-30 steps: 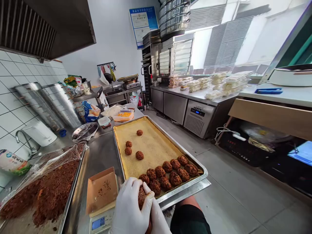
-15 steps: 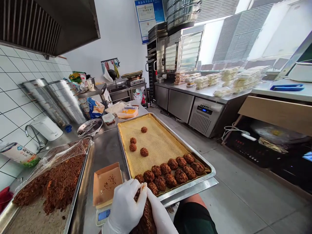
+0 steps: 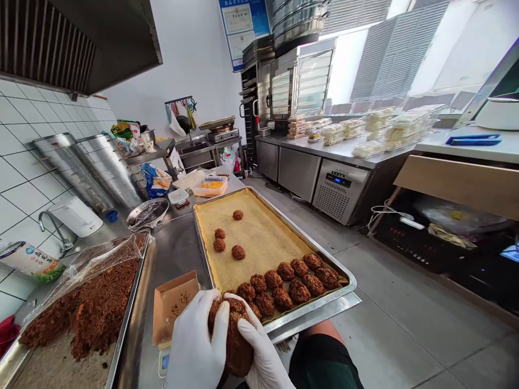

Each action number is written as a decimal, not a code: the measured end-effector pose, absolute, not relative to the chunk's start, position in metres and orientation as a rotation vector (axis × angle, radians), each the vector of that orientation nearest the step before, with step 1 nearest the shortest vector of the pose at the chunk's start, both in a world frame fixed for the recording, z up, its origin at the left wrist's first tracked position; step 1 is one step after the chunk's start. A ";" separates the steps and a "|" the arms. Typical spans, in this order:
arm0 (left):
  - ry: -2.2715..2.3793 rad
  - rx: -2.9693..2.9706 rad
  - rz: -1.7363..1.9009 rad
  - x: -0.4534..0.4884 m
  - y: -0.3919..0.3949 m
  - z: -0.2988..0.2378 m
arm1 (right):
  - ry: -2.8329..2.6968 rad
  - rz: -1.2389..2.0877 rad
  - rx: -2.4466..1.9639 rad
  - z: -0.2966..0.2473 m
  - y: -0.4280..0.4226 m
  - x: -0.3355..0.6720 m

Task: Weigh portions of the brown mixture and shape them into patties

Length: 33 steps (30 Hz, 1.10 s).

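A large dark-brown lump of coarse, sticky mixture (image 3: pixel 238 346) is between my white-gloved hands, near the bottom of the view. My left hand (image 3: pixel 197 337) grips its left side, thumb pressed on the top. Around the right side curls my right hand (image 3: pixel 263 351), its thumb also on the lump. Just beyond them lies a metal baking tray (image 3: pixel 259 227) lined with a yellow mesh mat. Rows of brown balls (image 3: pixel 300 292) line its near edge, partly hidden by my hands; several smaller balls (image 3: pixel 238 252) sit farther back.
Left of the tray, an open cardboard box (image 3: pixel 170 310) with crumbs rests on a digital scale (image 3: pixel 163 362). Loose brown mixture (image 3: pixel 107 302) under plastic wrap fills part of a tray at far left. A wrapped bowl (image 3: pixel 148 213) and an orange-filled container (image 3: pixel 211 185) stand behind.
My hands have parted somewhat at the top, showing more of the lump between them. My left hand now covers most of the scale's display. The view has shifted slightly.
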<state>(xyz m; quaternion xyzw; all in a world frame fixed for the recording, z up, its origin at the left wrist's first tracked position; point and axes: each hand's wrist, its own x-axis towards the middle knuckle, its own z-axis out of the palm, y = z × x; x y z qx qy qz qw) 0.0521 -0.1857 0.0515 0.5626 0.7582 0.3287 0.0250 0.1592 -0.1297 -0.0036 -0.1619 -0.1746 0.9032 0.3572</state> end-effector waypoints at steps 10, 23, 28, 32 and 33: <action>2.437 1.500 1.159 0.068 -0.184 0.047 | -0.558 2.287 -0.432 -0.006 -0.133 0.161; 2.505 1.528 1.233 -0.018 -0.187 0.080 | -0.073 2.328 -0.748 -0.005 -0.130 0.169; 2.421 1.578 0.741 -0.063 -0.193 0.056 | -0.067 2.328 -0.680 -0.004 -0.120 0.178; 2.446 1.414 0.919 -0.078 -0.213 0.064 | -0.064 2.342 -0.692 -0.006 -0.118 0.179; 2.417 1.323 1.011 -0.079 -0.217 0.067 | -0.065 2.350 -0.681 -0.005 -0.117 0.178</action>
